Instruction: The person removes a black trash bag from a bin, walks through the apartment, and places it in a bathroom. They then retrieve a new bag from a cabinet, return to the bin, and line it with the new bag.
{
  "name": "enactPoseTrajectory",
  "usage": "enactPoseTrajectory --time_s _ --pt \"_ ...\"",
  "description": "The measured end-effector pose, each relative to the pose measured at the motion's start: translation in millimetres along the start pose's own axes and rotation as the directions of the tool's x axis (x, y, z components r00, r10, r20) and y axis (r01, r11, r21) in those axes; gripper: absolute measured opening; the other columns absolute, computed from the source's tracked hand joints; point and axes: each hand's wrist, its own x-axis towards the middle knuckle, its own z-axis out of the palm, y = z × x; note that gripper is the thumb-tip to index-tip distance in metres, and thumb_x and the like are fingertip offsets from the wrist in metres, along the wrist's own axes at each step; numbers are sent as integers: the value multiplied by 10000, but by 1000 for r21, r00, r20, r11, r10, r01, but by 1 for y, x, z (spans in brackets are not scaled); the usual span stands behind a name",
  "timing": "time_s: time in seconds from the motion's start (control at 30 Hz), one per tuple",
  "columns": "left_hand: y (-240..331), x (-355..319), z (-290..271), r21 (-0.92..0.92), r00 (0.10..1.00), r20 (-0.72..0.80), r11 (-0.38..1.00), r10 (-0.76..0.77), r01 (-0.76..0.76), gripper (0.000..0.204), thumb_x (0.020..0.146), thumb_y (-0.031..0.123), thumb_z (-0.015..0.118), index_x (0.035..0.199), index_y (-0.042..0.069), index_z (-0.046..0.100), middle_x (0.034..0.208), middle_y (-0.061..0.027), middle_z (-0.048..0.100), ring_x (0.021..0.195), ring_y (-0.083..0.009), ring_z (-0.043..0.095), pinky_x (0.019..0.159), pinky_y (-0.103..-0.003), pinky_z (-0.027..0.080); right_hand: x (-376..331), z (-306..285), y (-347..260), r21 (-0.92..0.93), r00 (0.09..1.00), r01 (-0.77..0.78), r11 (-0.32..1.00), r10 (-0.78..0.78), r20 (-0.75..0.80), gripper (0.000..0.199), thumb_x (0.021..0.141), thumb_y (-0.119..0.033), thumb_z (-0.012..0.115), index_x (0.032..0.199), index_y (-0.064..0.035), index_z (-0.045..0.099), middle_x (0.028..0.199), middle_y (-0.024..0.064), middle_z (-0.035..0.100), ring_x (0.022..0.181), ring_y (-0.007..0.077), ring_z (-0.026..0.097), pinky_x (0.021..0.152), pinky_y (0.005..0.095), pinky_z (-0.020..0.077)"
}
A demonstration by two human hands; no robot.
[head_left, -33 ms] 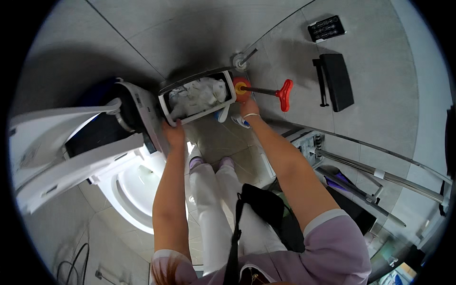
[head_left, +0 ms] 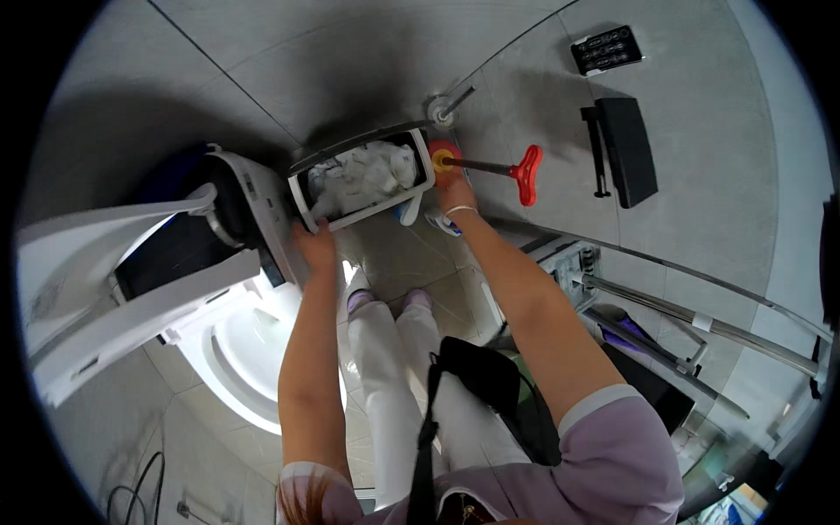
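Observation:
A white rectangular waste bin (head_left: pixel 426 166) full of crumpled white paper is held out in front of me, between both hands. My left hand (head_left: pixel 315 243) grips its lower left corner, beside the toilet. My right hand (head_left: pixel 455 191) grips the bin's right side; a thin band sits on that wrist. Just past the right hand, a plunger (head_left: pixel 490 164) with an orange cup and a red T-handle lies against the tiled wall.
A white toilet (head_left: pixel 236 350) with its lid and seat raised stands at my left. A black wall fitting (head_left: pixel 628 149) and a small dark button panel (head_left: pixel 606 50) hang at right. Metal rails of a glass screen (head_left: pixel 700 319) run at lower right. A black bag (head_left: pixel 481 372) hangs at my front.

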Motion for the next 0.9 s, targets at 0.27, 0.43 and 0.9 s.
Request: enactPoseTrajectory --time_s 0.27,0.43,0.9 --pt "26 12 0 -350 917 277 859 -286 374 459 772 179 589 1153 -53 482 1113 -199 551 998 -287 538 845 -326 393 43 50 22 305 999 30 952 -36 14 365 720 -82 582 1082 -51 552 1004 213 576 916 361 558 778 385 461" --pt "41 3 -18 -385 971 181 897 -157 216 469 828 224 548 1197 -48 452 1144 -192 530 1035 -255 512 889 -301 362 39 40 23 276 997 -58 959 70 -32 390 715 -43 579 1104 -54 548 970 173 606 847 299 604 743 352 478" --pt "92 -156 -131 -329 902 374 878 -215 346 523 913 360 425 1264 -26 389 1262 -136 438 1150 -215 407 973 -289 284 -135 -61 80 717 977 -145 681 211 -3 313 722 19 599 1030 -33 570 945 65 604 776 152 588 690 260 473"
